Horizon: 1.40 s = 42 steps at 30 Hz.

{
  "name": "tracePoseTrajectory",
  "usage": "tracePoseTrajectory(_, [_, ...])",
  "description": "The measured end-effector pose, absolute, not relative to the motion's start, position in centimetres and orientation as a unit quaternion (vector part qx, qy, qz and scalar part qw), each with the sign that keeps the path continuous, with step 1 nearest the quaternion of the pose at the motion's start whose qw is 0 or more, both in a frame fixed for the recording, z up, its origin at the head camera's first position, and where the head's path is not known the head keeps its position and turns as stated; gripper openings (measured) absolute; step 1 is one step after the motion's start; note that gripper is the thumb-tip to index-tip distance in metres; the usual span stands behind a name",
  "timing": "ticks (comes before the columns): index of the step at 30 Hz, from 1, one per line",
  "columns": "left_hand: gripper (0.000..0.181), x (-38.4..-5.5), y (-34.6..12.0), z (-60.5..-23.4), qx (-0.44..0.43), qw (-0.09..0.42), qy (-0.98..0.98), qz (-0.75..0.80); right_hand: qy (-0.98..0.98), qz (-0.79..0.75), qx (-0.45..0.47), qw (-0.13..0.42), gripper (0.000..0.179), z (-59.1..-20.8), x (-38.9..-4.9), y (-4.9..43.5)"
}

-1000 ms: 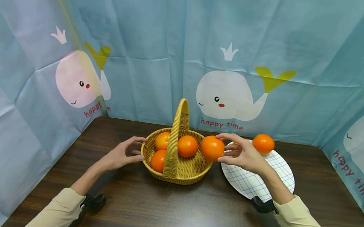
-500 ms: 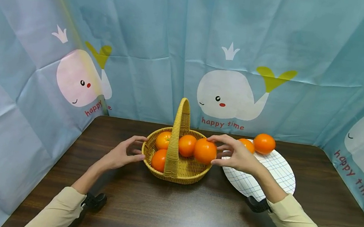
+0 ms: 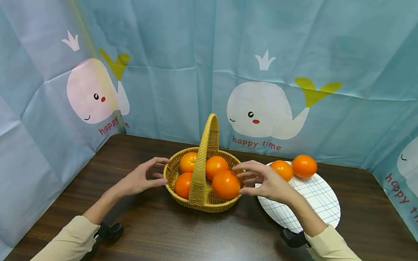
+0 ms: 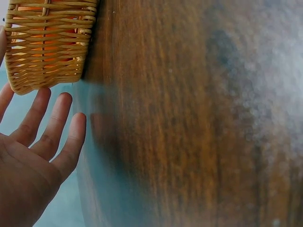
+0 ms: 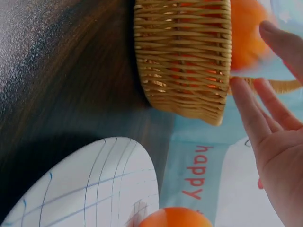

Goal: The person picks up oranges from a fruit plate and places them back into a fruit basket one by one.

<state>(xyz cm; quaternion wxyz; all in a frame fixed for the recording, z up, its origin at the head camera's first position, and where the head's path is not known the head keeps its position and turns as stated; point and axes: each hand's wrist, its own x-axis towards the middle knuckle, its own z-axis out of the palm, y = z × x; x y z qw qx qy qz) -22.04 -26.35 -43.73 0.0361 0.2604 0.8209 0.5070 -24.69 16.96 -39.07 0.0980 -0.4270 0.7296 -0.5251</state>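
In the head view a yellow wicker basket [image 3: 209, 208] with a tall arched handle [image 3: 200, 168] holds several oranges. The nearest one on the right, an orange [image 3: 226, 185], lies at the basket's right side, higher than the others. Just beside it my right hand [image 3: 270, 184] is at the right rim, fingers spread and holding nothing. The right wrist view has that orange [image 5: 248, 35] blurred, apart from the thumb. My left hand [image 3: 138, 179] is at the basket's left rim, thumb and fingers loosely extended; its fingertips [image 4: 43, 92] meet the wicker side in the left wrist view.
On the right, a white plate [image 3: 314, 200] with a blue grid pattern carries two oranges [image 3: 282, 170] near its back edge. The dark wood table [image 3: 179, 244] extends in front of the basket. A light blue curtain [image 3: 173, 104] with whale prints stands behind.
My right hand moved left and brought an orange into the basket, then let it go; the orange dropped lower and toward the front. My left hand stayed at the rim.
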Motion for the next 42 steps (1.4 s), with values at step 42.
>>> tracePoseTrajectory(42, [0.059, -22.0, -26.3, -43.8, 0.264, 0.031, 0.823, 0.501, 0.846, -0.480, -0.232, -0.013, 0.038, -40.5, -24.4, 31.1])
